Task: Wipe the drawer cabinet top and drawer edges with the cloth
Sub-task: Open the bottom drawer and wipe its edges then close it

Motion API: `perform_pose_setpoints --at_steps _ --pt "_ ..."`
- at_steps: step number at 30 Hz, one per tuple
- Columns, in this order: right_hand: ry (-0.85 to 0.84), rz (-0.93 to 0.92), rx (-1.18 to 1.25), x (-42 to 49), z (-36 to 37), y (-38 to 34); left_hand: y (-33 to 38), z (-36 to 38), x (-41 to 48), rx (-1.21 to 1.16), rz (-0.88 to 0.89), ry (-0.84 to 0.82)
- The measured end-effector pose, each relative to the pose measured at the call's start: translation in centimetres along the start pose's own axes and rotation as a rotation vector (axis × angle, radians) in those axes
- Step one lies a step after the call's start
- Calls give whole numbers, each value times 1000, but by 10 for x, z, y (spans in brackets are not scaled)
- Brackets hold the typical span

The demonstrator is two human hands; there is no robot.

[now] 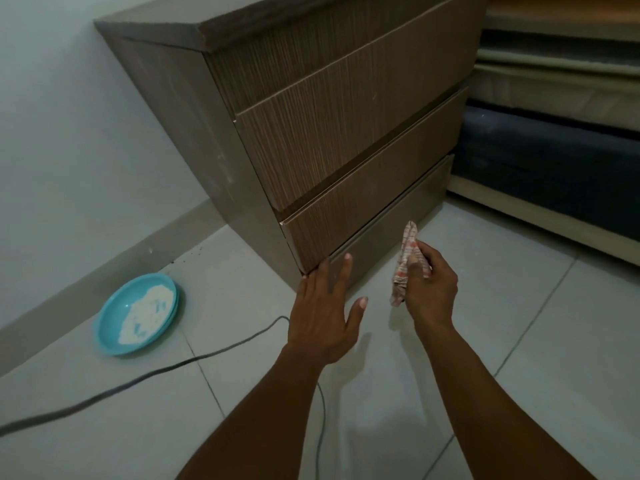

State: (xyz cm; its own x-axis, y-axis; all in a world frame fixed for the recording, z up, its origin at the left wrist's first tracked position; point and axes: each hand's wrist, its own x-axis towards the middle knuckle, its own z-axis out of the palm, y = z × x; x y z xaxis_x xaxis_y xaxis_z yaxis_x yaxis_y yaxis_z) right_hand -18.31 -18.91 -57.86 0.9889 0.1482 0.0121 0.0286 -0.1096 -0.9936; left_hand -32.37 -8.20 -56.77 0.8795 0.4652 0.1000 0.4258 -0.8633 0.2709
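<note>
Wood-grain drawer cabinet (346, 140) has left hand (323, 317) spread at its bottom corner, right hand (431, 289) gripping cloth (405, 258).

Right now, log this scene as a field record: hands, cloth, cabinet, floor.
left hand: fingers straight, tips at the left corner of the bottom drawer
right hand: grips the cloth, close in front of the bottom drawer
cloth: red-and-white checked, bunched, sticking out above and below the fist
cabinet: three wood-grain drawer fronts, standing against the wall
floor: teal plate holding white powder, left of the cabinet; grey cable running across the tiles
</note>
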Motion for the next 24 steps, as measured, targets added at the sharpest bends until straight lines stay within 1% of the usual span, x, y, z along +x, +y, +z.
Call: perform_pose_setpoints --at_steps 4,8,11,14,17,19,22,24 --pt "-15 -18 -18 -3 5 2 2 0 4 54 -6 33" --pt "-20 -13 -42 -7 9 4 6 -2 12 57 -13 79" --pt "-11 -6 -71 -8 6 7 10 -6 15 22 -35 36" --pt "-15 -36 -92 -7 -3 11 20 -7 14 -77 -32 -26" --pt "-31 -194 -190 -9 -12 18 24 -6 11 -165 1 -48" --pt "-80 -365 -281 -14 -13 21 23 -9 7 -205 40 -20" --pt "-206 -623 -431 -28 -9 17 10 -14 -5 -258 34 66" --pt "-316 -725 -530 -42 -2 14 -1 -17 -13 -279 4 76"
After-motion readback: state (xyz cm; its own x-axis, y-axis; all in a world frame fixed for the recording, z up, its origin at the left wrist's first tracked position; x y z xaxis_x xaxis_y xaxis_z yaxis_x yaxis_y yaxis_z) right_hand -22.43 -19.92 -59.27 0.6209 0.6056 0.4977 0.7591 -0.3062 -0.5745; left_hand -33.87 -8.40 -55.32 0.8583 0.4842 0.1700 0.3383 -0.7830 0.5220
